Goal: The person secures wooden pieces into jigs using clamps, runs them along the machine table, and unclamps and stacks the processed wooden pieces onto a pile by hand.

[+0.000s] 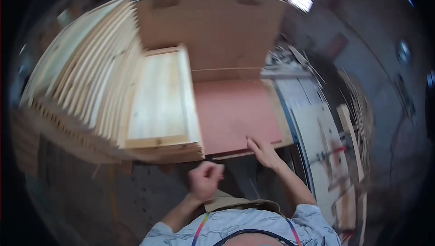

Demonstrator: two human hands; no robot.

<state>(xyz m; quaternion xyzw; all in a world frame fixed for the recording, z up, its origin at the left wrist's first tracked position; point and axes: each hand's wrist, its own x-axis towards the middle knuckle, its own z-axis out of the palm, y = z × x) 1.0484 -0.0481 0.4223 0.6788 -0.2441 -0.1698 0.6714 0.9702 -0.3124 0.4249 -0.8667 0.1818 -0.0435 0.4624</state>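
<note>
My left hand point(206, 180) is closed, fingers curled in, just in front of the lower corner of a stack of wooden frames. Whatever it may hold is hidden. Over the front edge of a flat reddish sheet point(238, 112) is my right hand point(266, 154), its thumb and fingers drawn together. A small dark tip shows at its fingertips, too blurred to name. Beside the sheet, the nearest pale wooden framed panel point(158, 96) leans against a row of several similar panels point(93, 76) on the left.
A tall brown board point(210, 33) stands upright behind the sheet. To the right runs a bench or machine bed point(312, 119) with a clamp-like metal part. Wood offcuts point(349, 205) and long thin strips point(358, 105) lie further right, near the grey floor point(385, 33).
</note>
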